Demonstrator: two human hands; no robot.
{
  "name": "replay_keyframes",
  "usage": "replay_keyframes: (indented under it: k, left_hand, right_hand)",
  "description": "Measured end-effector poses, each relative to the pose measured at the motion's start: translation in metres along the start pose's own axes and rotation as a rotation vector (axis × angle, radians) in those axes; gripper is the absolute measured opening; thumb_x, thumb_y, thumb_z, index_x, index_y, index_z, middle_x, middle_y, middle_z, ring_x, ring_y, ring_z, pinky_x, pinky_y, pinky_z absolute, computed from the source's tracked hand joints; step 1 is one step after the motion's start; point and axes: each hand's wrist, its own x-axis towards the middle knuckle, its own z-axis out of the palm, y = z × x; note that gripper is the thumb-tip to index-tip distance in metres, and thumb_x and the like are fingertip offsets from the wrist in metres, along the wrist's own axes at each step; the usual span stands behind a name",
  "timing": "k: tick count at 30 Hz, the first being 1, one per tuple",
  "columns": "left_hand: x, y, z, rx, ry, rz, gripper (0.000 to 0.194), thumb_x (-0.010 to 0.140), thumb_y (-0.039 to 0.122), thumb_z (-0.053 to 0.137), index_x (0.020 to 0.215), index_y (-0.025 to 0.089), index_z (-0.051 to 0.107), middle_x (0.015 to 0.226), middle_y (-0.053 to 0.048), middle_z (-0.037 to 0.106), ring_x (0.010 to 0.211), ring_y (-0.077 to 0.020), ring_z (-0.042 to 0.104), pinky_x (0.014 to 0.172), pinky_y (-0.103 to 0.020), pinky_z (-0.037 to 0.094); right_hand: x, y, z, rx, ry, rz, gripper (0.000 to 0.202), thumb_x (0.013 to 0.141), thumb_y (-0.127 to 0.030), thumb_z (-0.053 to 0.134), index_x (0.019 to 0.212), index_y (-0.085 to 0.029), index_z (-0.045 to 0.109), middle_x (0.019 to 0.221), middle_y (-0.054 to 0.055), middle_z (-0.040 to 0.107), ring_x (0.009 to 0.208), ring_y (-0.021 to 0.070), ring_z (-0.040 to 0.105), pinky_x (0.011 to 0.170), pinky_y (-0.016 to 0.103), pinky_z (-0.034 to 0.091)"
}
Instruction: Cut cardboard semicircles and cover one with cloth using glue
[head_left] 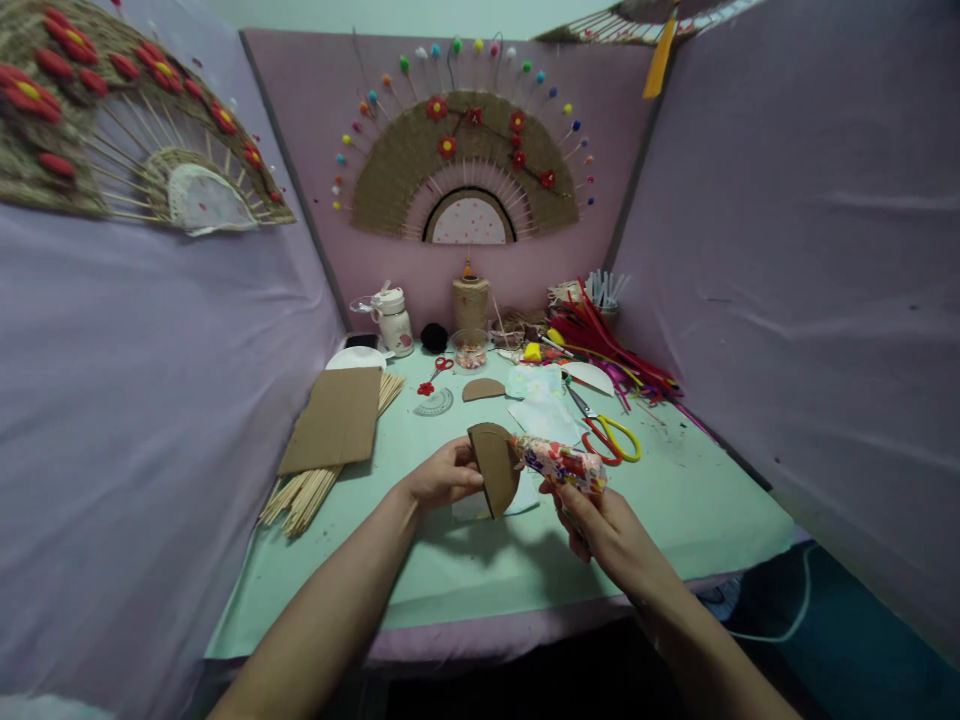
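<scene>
My left hand [448, 474] grips a brown cardboard half-circle [495, 470] by its straight edge, holding it tilted above the table. In my right hand [592, 520] is a hot glue gun [561, 462] with a colourful patterned body. Its nozzle points left and meets the upper right part of the cardboard's curved edge; whether it touches I cannot tell. Beneath the cardboard lies a piece of pale fabric [525, 497], partly covered. Another cardboard half-circle [484, 390] rests flat farther back, beside light patterned cloth pieces [544, 415].
Scissors with red and yellow handles [619, 440] lie right of the cloth. A cardboard sheet [334, 420] covers thin wooden sticks [304, 500] at left. Small red scissors [435, 375], a protractor [433, 402], a twine spool [470, 302] and red pipe cleaners [600, 340] sit behind.
</scene>
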Motion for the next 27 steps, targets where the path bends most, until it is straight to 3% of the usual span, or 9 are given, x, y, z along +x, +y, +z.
replay_keyframes:
  k: [4,15,27]
  left_hand:
    - [0.0005,0.002,0.0028,-0.012,0.013,0.016,0.061,0.057,0.02,0.085,0.115,0.015,0.066,0.11,-0.014,0.07,0.103,-0.0283,0.066,0.096,-0.041,0.044]
    - [0.0006,0.0042,0.0038,-0.002,0.027,0.014,0.07,0.056,0.022,0.086,0.122,0.015,0.062,0.112,-0.015,0.069,0.104,-0.0288,0.065,0.094,-0.041,0.044]
    - [-0.0007,0.0042,0.0016,-0.014,0.071,0.008,0.071,0.055,0.02,0.087,0.121,0.015,0.062,0.116,-0.015,0.068,0.105,-0.0273,0.064,0.094,-0.039,0.044]
  right_hand:
    - [-0.0002,0.0026,-0.0015,0.016,0.001,0.015,0.052,0.087,-0.062,0.047,0.103,-0.013,0.055,0.057,-0.008,0.037,0.043,0.0082,0.036,0.039,0.022,0.035]
    - [-0.0016,0.0039,-0.0047,-0.083,0.001,0.032,0.052,0.087,-0.067,0.042,0.088,-0.016,0.052,0.054,-0.008,0.037,0.041,0.0086,0.039,0.04,0.022,0.036]
    - [-0.0036,0.0059,-0.0068,-0.14,0.006,0.041,0.051,0.087,-0.067,0.041,0.084,-0.018,0.052,0.048,-0.007,0.041,0.039,0.01,0.041,0.04,0.022,0.035]
